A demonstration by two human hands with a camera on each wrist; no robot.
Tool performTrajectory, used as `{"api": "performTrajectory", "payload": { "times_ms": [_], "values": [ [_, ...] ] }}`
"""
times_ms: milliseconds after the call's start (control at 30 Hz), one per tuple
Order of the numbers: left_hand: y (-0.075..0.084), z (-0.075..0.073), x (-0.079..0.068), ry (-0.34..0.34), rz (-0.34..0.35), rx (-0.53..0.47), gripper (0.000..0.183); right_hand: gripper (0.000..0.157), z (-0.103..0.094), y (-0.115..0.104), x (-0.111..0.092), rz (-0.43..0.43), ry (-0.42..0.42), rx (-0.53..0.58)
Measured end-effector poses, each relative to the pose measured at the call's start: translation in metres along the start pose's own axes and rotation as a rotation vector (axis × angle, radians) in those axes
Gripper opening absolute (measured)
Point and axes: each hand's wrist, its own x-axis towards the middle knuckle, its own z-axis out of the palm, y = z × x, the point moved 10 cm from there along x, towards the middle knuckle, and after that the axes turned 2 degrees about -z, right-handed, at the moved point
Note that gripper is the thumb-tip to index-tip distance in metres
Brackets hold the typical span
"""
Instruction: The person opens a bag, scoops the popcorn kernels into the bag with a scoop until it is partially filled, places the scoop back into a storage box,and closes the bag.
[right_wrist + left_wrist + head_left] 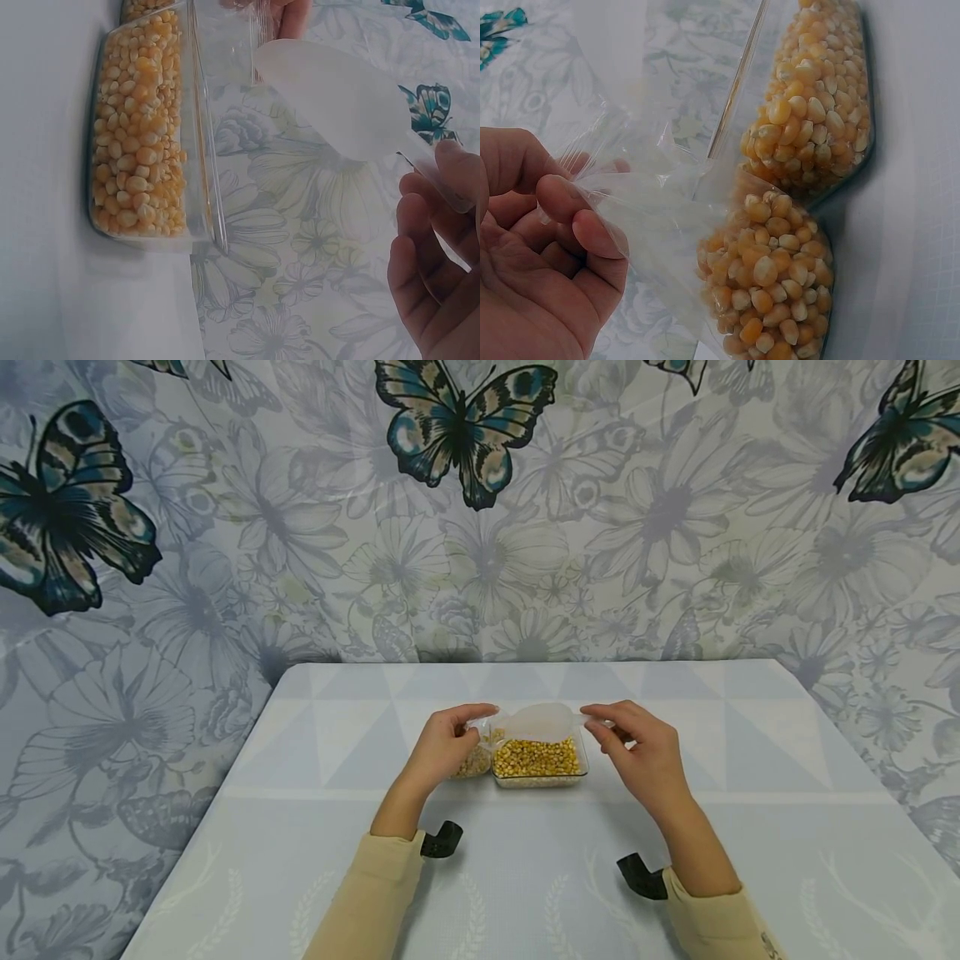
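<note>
My left hand (444, 747) pinches the top edge of a clear plastic bag (656, 217) between thumb and fingers. Corn kernels (772, 274) fill the bag's lower part, which stands on the table against a glass container. That rectangular glass container (542, 782) holds yellow corn kernels (139, 142), heaped below its rim. With thumb and fingertips, my right hand (647, 760) holds the short handle of a white scoop (337, 97). The scoop's bowl is tilted above the container, its tip close to the bag's mouth in the right wrist view. What lies inside the bowl is hidden.
The table (315, 860) has a pale cloth with grey triangles and leaf prints. Behind its far edge hangs a floral backdrop (495, 568) with large butterflies. A black wrist mount (442, 840) sticks out from the left sleeve, another (641, 877) from the right.
</note>
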Motion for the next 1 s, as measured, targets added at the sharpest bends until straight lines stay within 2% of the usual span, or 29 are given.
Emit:
{"api": "performTrajectory", "payload": {
  "times_ms": [400, 1000],
  "values": [
    [0.000, 0.001, 0.000, -0.001, 0.001, 0.002, 0.046, 0.025, -0.005, 0.010, -0.001, 0.026, 0.000, -0.023],
    [0.000, 0.001, 0.000, -0.012, 0.003, -0.012, 0.045, 0.024, -0.012, 0.023, -0.001, 0.052, 0.014, 0.026]
  ]
}}
